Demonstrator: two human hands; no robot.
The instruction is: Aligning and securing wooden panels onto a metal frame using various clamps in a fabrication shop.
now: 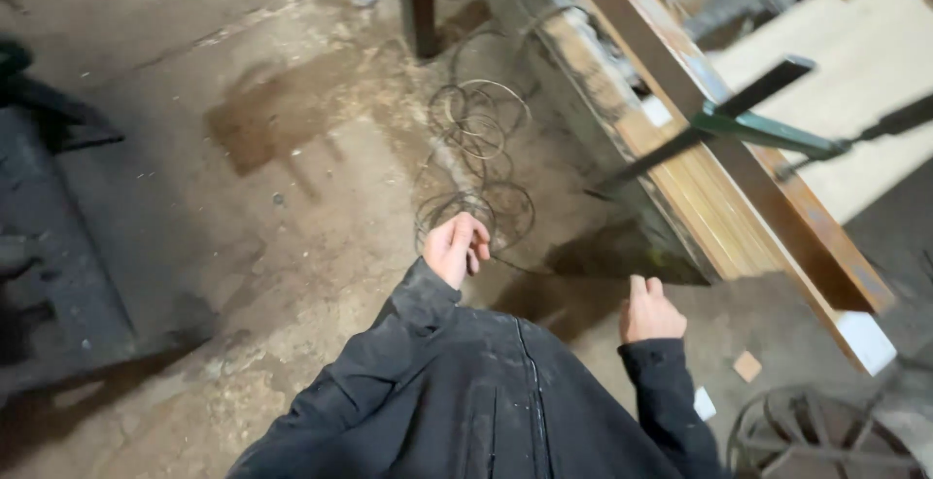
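- Head view, looking down at a dirty concrete floor (243, 226) with stains and scattered grit.
- Left hand (457, 249) is reached forward and down, fingers curled in at the near edge of a tangle of thin wire (476, 163). It appears to pinch a loop of it; the contact itself is too small to confirm.
- The wire lies in loose coils on the floor, running from just in front of the left hand up toward a dark upright post (418, 3).
- Right hand (648, 312) hangs apart from the left, lower and to the right, fingers loosely bent, holding nothing, touching nothing visible.
- Both hands are well apart from each other; dark jacket sleeves (486, 401) cover both arms to the wrists.
- A long wooden beam with rusty metal edging (739, 178) runs diagonally on the right, from the top centre down to the lower right, just beyond the right hand.
- A green metal bar clamp (758, 129) crosses the beam.
- A small wood offcut (746, 365) lies on the floor near the right sleeve.
- A round rusty metal wheel or grate (816, 435) sits at the lower right corner.
- A dark machine or bench (49, 246) fills the left edge; details are too dim to tell.
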